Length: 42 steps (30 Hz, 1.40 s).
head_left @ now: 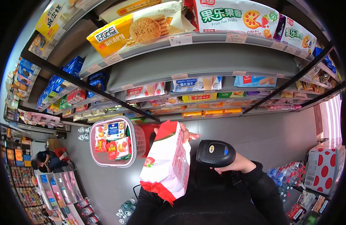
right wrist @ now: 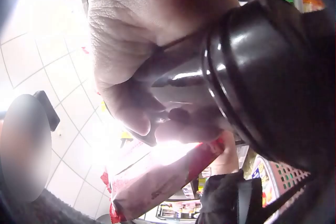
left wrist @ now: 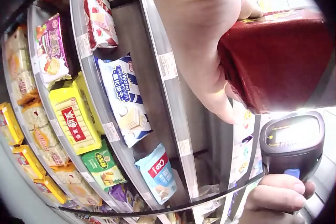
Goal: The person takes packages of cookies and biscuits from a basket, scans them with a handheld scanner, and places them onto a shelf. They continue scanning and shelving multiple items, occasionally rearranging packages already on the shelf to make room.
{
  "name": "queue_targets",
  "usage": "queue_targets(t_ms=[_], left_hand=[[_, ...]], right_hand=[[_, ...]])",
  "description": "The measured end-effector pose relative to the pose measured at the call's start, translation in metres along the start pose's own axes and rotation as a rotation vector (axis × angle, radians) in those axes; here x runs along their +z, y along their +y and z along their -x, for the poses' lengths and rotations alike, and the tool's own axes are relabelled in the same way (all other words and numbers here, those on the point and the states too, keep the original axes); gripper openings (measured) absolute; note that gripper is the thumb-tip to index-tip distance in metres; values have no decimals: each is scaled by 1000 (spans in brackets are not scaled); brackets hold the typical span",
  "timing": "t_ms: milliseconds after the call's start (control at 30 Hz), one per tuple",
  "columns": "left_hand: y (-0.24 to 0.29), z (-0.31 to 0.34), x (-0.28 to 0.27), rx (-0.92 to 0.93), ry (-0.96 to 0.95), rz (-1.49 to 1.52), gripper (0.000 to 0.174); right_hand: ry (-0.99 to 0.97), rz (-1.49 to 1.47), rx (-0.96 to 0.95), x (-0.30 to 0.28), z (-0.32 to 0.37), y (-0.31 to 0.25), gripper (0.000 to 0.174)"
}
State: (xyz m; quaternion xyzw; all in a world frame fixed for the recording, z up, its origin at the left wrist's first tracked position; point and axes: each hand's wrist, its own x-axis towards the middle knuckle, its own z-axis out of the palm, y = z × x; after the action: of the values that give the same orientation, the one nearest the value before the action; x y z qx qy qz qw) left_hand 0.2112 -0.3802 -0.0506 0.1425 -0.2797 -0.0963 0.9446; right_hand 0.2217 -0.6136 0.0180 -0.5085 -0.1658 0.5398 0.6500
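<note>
My left hand (head_left: 186, 134) grips a red and white snack package (head_left: 164, 159) with a strawberry picture, its fingers over the far end. In the left wrist view, the thumb and fingers of that hand wrap a dark red side of the package (left wrist: 278, 58). A black barcode scanner (head_left: 216, 153) is in my right hand (head_left: 238, 164), with its head beside the package. The right wrist view shows the fingers curled round the scanner's handle (right wrist: 181, 71), and the package lies beyond them.
A pink basket (head_left: 139, 140) holding several snack packs stands on the floor to the left. Ahead, shelves (head_left: 203, 67) carry biscuit packs (head_left: 197, 84). Bottled drinks (head_left: 287, 174) and a polka-dot box (head_left: 321, 170) are at right. A person (head_left: 53, 161) sits far left.
</note>
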Motion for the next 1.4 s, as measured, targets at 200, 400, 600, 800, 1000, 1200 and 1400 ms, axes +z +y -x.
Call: queue_targets(t_ms=[200,400,600,800,1000,1200,1400], left_hand=[[2,-8,3,-89,27,-23,67],[-1,-36,27,-220,93,25,54],[-22,-22,-1,-82,28,76,82],[-27,-38,22,-150,143,-88,63],[-31,-50,28,-247,301,-165,66],[-27,-48,1,-298,805,-22,67],[-29,-68,-3,-425,1087,-397,55]], right_hand=[[38,31,0,-2,5,0,28],[87,21,23,-8,17,-3,32],[136,-2,-38,-9,33,-9,34],[81,116,-164,-15,46,-2,37],[249,178,-290,-20,69,6,59],[375,93,-470,-31,104,14,64],[607,-34,-552,-30,97,1,56]])
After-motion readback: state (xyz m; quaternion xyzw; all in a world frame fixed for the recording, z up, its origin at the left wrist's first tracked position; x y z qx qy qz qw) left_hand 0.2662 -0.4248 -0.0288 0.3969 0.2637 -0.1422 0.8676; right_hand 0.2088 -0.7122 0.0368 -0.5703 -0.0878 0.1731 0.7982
